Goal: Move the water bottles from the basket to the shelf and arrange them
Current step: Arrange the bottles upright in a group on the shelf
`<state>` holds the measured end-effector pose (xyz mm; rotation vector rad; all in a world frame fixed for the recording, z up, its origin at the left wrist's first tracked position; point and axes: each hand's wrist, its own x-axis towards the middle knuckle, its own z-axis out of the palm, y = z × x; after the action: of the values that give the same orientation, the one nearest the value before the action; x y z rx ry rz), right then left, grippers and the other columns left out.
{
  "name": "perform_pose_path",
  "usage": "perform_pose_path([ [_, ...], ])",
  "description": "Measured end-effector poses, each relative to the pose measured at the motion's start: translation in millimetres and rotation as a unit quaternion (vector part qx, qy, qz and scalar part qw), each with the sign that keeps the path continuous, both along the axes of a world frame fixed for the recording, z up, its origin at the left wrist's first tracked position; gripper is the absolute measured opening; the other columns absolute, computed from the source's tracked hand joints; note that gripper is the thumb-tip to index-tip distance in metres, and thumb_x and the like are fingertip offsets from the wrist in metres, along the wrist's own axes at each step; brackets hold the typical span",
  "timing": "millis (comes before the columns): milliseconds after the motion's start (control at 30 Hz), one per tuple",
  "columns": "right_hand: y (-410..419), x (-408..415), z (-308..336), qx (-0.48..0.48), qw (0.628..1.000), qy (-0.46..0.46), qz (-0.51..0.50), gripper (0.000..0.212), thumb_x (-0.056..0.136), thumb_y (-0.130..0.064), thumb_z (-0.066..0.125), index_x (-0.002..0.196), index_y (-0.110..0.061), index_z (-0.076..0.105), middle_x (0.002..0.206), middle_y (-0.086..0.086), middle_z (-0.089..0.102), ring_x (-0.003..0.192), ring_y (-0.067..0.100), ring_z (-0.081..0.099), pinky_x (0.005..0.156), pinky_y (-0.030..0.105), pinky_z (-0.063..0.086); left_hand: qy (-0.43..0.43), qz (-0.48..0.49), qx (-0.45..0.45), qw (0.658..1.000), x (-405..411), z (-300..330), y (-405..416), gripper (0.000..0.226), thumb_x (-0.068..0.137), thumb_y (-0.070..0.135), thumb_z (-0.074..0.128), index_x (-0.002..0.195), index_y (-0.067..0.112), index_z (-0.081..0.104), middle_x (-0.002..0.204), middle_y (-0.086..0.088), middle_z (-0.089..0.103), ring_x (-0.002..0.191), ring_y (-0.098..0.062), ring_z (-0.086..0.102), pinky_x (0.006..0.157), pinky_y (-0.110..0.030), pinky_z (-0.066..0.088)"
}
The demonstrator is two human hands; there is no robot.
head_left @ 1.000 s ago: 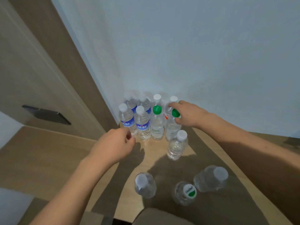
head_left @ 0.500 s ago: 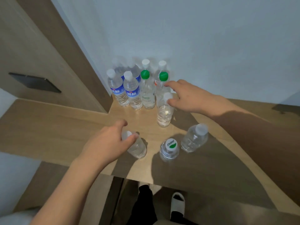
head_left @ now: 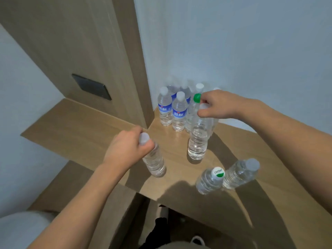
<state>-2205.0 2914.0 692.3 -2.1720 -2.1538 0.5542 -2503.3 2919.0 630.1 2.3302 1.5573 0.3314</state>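
Left hand: your left hand [head_left: 125, 146] gripped the neck of a clear bottle [head_left: 154, 162] at 9 o'clock of the shelf, fingers curled just under its white cap, probably to carry it upright.
Right hand: your right hand [head_left: 218, 105] pinched the cap of a second clear bottle [head_left: 198, 139] at centre; it leaned back, likely bound for the row.
Arranged group: blue-label bottles [head_left: 178, 114] and a green-capped bottle [head_left: 197, 97] stood packed in the 12 o'clock corner, against the wall.
Waiting: a Cestbon-capped bottle [head_left: 209, 180] and another clear one [head_left: 240, 173] stood touching at 5 o'clock on the shelf [head_left: 89, 126].
Basket: not in view.
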Motion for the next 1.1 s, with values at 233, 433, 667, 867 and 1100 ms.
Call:
perform_pose_path([
  [233,38,-29,26,-0.023,0.998,0.057,0.011,0.017,0.077,-0.027,0.070,0.080,-0.015,0.058,0.069,0.003,0.062,0.061,0.028,0.064,0.055,0.039,0.054,-0.075,0.032,0.039,0.996,-8,36,51,0.025,0.077,0.046,0.061,0.081,0.022,0.058,0.073,0.003,0.063,0.073,-0.025,0.059,0.058,-0.032,0.041],
  [433,67,-53,-16,0.009,0.998,-0.049,0.042,0.031,0.074,-0.036,0.068,0.089,-0.010,0.058,0.080,0.005,0.061,0.076,0.026,0.058,0.059,0.034,0.043,-0.042,-0.011,0.030,0.999,16,18,102,0.024,0.078,0.044,0.057,0.087,0.022,0.058,0.084,-0.003,0.067,0.078,-0.031,0.059,0.063,-0.034,0.045],
  [667,87,-50,-61,0.010,0.999,-0.044,-0.001,0.027,0.079,-0.037,0.064,0.092,-0.018,0.050,0.073,-0.005,0.045,0.077,0.021,0.052,0.060,0.030,0.034,0.026,-0.097,-0.010,0.995,51,-17,148,0.034,0.084,0.043,0.056,0.101,0.014,0.056,0.098,-0.013,0.067,0.090,-0.038,0.060,0.065,-0.035,0.041],
  [867,89,-47,-83,0.014,0.999,-0.022,-0.029,0.026,0.083,-0.038,0.059,0.095,-0.020,0.044,0.081,-0.002,0.051,0.078,0.022,0.054,0.060,0.031,0.036,0.018,-0.138,-0.045,0.989,64,-39,166,0.030,0.088,0.041,0.052,0.101,0.014,0.050,0.099,-0.010,0.065,0.089,-0.033,0.059,0.065,-0.035,0.034],
  [1100,49,-16,-51,-0.044,0.990,0.089,-0.098,0.054,0.087,-0.041,0.066,0.131,-0.019,0.045,0.097,-0.002,0.059,0.089,0.022,0.059,0.079,0.035,0.048,0.119,-0.104,0.000,0.987,62,-22,146,0.049,0.087,0.037,0.057,0.128,0.016,0.042,0.120,-0.014,0.057,0.105,-0.038,0.060,0.082,-0.043,0.051],
])
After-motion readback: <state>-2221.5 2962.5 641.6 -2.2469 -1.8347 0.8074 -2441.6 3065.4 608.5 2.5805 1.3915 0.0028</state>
